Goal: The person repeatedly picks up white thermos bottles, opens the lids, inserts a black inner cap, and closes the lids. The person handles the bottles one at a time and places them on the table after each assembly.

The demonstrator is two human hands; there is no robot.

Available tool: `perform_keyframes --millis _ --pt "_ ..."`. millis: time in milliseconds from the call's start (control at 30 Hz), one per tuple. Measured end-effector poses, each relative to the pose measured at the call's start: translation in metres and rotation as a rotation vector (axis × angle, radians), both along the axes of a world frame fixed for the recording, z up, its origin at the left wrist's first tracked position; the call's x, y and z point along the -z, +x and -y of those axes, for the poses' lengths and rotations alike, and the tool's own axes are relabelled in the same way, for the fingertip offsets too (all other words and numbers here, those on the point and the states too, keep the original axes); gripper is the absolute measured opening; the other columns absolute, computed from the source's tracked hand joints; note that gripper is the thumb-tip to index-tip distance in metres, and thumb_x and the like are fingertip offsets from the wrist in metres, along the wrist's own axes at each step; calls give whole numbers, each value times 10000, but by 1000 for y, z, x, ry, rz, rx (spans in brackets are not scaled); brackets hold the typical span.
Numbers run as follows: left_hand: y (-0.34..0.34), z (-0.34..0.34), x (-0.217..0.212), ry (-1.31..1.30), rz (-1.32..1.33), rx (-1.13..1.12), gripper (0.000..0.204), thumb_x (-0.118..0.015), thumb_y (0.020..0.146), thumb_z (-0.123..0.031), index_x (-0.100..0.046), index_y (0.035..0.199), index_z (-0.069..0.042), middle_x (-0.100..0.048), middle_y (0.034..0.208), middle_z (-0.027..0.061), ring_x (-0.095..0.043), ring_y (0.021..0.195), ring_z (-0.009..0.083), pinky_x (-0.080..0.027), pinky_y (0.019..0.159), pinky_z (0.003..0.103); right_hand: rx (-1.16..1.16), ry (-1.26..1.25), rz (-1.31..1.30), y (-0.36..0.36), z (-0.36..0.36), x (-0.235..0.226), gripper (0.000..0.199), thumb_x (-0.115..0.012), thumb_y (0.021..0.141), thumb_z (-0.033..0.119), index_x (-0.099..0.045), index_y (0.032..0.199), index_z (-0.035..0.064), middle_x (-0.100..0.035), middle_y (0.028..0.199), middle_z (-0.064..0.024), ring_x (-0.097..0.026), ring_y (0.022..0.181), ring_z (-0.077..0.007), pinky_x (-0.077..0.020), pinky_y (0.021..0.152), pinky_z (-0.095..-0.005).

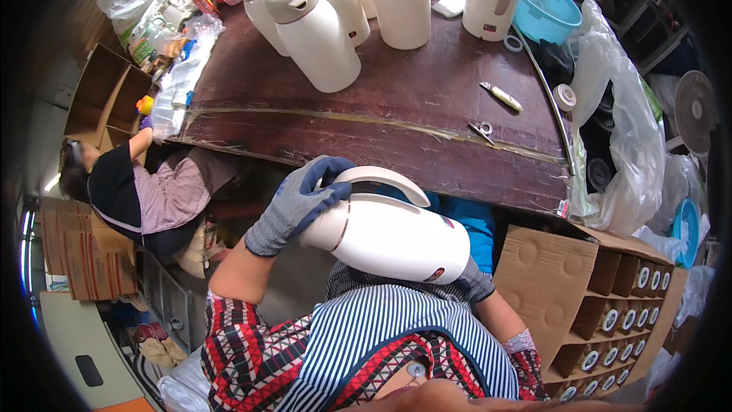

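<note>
Gripping white flask (393, 240), left hand (299, 202); dark oval label (435, 275) unreadable.

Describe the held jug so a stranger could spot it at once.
Start at the dark brown table, then drop below its near edge. There a white jug is held on its side, the left hand at its top end, the right hand at its base. The other jugs stand upright on the table; this one alone is held.

White jug (404, 240), grey-and-blue gloves (282, 217)
</note>
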State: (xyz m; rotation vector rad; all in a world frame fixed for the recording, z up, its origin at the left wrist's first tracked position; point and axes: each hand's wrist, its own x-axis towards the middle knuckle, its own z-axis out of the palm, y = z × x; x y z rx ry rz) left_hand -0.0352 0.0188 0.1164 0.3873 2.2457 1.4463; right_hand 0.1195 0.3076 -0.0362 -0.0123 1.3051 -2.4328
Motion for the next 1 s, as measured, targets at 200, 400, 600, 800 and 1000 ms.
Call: perform_keyframes --millis 200,400,600,800,1000 --pt "3 -35 -63 -67 -87 118 434 -731 932 -292 -654 1256 -13 -697 1145 100 -638 1069 172 -494 968 337 113 24 18 2 3 24 783 -834 859 129 -442 1532 42 -551 1496 -145 -549 1360 -255 -455 1147 -395" --pt "10 -46 -72 -41 -153 132 416 -750 922 -248 -662 1250 -8 -698 1151 94 -647 1070 176 -497 975 340 187 -237 71 8 7 26 826 -838 861 142 -406 1559 49 -524 1528 -140 -531 1381 -252 -452 1151 -398" --pt "12 -49 -78 -1 -143 147 490 -752 870 -246 -649 1269 17 -686 1185 87 -624 1115 174 -464 1026 328 183 -119 -57 9 1 16 803 -824 874 147 -410 1555 47 -535 1516 -132 -530 1378 -245 -447 1152 -382" --pt "14 -53 -80 -49 -144 133 510 -755 858 -275 -653 1263 19 -689 1181 92 -633 1097 177 -478 1013 333 80 73 -166 6 -6 11 797 -821 873 151 -412 1548 45 -539 1502 -126 -546 1350 -224 -437 1156 -352" --pt "14 -46 -84 -21 -169 137 538 -780 845 -312 -662 1249 23 -679 1189 100 -635 1105 186 -480 1015 342 29 54 -300 4 -10 15 870 -799 903 261 -319 1611 103 -412 1613 -139 -435 1459 -279 -347 1220 -406"
